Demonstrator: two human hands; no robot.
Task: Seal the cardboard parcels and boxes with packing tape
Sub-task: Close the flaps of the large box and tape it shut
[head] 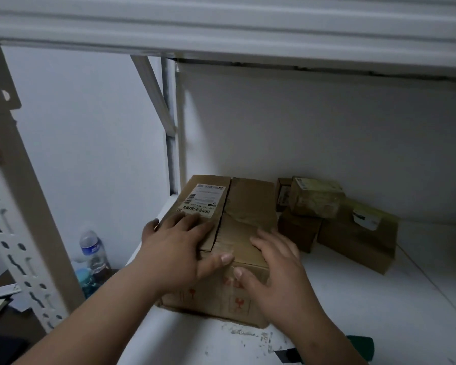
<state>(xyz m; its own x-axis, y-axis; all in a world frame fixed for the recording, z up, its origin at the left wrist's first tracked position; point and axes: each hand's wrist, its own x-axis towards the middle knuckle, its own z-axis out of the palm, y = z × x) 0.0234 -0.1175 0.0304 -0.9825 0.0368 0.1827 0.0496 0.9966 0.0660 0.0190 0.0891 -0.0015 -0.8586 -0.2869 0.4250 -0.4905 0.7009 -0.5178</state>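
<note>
Head view, close, down onto shelf (379, 299)

Your brown box (229, 233) sits flat on the white shelf, shipping label on its left flap, centre seam gaping slightly.

Left arm: bare forearm reaching forward from the lower left.
Left hand (177, 246): palm down, fingers straight and spread, thumb stretched out to the right.
Right arm: bare forearm coming up from the bottom edge, angled toward the left.
Right hand (275, 270): palm down, fingers straight and slightly spread, thumb pointing left, its tip near the left thumb.
</note>
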